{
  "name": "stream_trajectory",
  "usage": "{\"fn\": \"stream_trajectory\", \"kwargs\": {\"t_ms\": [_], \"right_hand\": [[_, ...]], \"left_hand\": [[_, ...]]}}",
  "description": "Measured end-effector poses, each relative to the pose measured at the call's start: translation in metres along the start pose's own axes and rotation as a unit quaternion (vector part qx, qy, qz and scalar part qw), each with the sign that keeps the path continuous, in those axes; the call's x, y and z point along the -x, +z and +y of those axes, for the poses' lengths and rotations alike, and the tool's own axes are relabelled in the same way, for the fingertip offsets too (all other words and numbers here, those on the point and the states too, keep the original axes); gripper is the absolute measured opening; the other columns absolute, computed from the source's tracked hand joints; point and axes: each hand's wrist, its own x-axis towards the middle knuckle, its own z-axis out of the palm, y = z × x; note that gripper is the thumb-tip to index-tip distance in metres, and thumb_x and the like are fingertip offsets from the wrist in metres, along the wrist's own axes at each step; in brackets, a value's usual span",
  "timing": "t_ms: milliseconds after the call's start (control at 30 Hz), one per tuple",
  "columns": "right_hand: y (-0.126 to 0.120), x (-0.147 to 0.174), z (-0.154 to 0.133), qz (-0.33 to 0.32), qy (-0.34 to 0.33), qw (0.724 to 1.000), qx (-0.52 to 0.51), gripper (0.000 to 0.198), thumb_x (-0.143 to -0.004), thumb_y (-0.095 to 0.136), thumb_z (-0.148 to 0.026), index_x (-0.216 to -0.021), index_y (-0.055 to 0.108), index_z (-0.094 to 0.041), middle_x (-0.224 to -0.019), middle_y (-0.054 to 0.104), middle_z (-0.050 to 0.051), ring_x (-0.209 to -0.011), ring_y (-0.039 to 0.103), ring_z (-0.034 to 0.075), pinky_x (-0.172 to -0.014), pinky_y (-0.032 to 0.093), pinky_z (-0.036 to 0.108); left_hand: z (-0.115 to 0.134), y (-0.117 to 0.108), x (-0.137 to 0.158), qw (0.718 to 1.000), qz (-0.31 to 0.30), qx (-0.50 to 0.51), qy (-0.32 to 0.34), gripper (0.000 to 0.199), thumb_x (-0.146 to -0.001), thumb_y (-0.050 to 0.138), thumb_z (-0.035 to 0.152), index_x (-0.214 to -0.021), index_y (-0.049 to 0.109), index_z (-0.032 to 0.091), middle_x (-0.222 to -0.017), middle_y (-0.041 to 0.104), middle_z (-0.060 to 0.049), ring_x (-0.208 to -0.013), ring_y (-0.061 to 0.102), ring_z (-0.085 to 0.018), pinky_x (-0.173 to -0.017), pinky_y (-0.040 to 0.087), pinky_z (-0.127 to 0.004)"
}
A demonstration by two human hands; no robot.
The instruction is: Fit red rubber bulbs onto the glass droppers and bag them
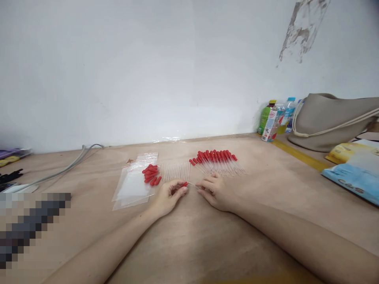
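Observation:
Between finger and thumb, my left hand (168, 196) pinches a red rubber bulb (185, 184). My right hand (215, 192) is closed on a thin clear dropper tube (192, 184) whose end meets that bulb; how deep it sits inside I cannot tell. Just beyond my hands lies a row of bare clear tubes (176, 172). Left of them, a small heap of loose red bulbs (151, 172) rests on clear zip bags (133, 183). Behind my right hand are several droppers with red bulbs (217, 157) on their tubes, laid side by side.
A grey cable (63, 171) runs over the table's left side. Drink bottles (271, 122) and a grey bag (334, 122) stand at the back right by the white wall. A blue and yellow packet (352, 179) lies at the right. Yellow tape (296, 156) crosses the tabletop there.

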Motion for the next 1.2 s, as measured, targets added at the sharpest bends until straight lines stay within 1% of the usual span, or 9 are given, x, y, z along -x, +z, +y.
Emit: {"fn": "stream_trajectory", "kwargs": {"t_ms": [200,333,433,533,733,900,1067,1200], "right_hand": [[-0.001,-0.002,0.003,-0.003,-0.008,1.0,0.007,0.019,-0.084,0.043,-0.02,-0.093,0.06,-0.02,-0.077,0.059,0.002,-0.075,0.052,0.013,-0.074,0.03,0.03],[-0.003,-0.003,0.005,-0.019,-0.023,1.0,0.007,0.02,-0.084,0.043,-0.019,-0.092,0.061,-0.021,-0.075,0.059,0.002,-0.072,0.052,0.012,-0.078,0.029,0.032],[-0.005,-0.003,0.006,-0.03,-0.033,0.999,0.009,0.02,-0.084,0.043,-0.019,-0.091,0.062,-0.021,-0.075,0.059,0.001,-0.071,0.052,0.012,-0.08,0.028,0.033],[-0.008,-0.003,0.006,-0.043,-0.034,0.998,0.017,0.02,-0.084,0.043,-0.019,-0.09,0.062,-0.022,-0.078,0.059,0.002,-0.072,0.051,0.012,-0.079,0.027,0.033],[-0.015,-0.004,0.002,-0.077,-0.02,0.996,0.037,0.022,-0.084,0.042,-0.022,-0.093,0.063,-0.023,-0.082,0.06,0.002,-0.071,0.049,0.012,-0.074,0.026,0.031],[-0.015,-0.002,-0.002,-0.083,-0.024,0.994,0.07,0.023,-0.085,0.04,-0.021,-0.092,0.062,-0.022,-0.078,0.059,0.001,-0.064,0.046,0.011,-0.069,0.024,0.03],[-0.008,-0.002,-0.005,-0.074,-0.012,0.995,0.068,0.022,-0.084,0.039,-0.021,-0.081,0.061,-0.019,-0.071,0.058,0.0,-0.058,0.043,0.01,-0.068,0.023,0.029],[-0.009,-0.006,-0.013,-0.115,0.031,0.992,0.03,0.026,-0.086,0.037,-0.022,-0.074,0.058,-0.017,-0.07,0.061,0.0,-0.057,0.043,0.009,-0.07,0.024,0.029]], "left_hand": [[0.003,-0.002,0.002,0.999,-0.014,-0.04,0.01,0.022,-0.08,0.05,0.034,-0.089,0.064,0.019,-0.075,0.065,-0.001,-0.065,0.056,-0.013,-0.057,0.043,-0.022],[0.008,-0.006,0.003,0.997,-0.034,-0.068,0.026,0.021,-0.081,0.049,0.033,-0.083,0.065,0.019,-0.076,0.064,0.0,-0.069,0.056,-0.014,-0.06,0.043,-0.023],[0.01,-0.007,0.003,0.995,-0.06,-0.073,0.037,0.021,-0.082,0.048,0.032,-0.083,0.065,0.02,-0.078,0.065,-0.001,-0.072,0.057,-0.015,-0.064,0.043,-0.024],[0.012,-0.006,0.004,0.993,-0.079,-0.077,0.037,0.02,-0.082,0.047,0.031,-0.084,0.065,0.021,-0.078,0.065,-0.001,-0.071,0.057,-0.015,-0.064,0.043,-0.024],[0.017,-0.005,0.005,0.991,-0.071,-0.107,0.036,0.018,-0.081,0.05,0.03,-0.083,0.065,0.019,-0.077,0.065,-0.001,-0.069,0.057,-0.015,-0.061,0.042,-0.024],[0.02,-0.003,0.007,0.988,-0.06,-0.132,0.058,0.019,-0.082,0.049,0.03,-0.084,0.064,0.019,-0.075,0.064,-0.002,-0.065,0.055,-0.013,-0.058,0.041,-0.023],[0.018,-0.001,0.007,0.979,-0.05,-0.176,0.09,0.022,-0.082,0.048,0.031,-0.083,0.063,0.016,-0.075,0.062,-0.003,-0.066,0.054,-0.014,-0.059,0.04,-0.023],[0.019,-0.002,0.007,0.971,-0.047,-0.193,0.13,0.02,-0.084,0.046,0.028,-0.082,0.062,0.016,-0.074,0.061,-0.003,-0.067,0.054,-0.013,-0.061,0.041,-0.023]]}}
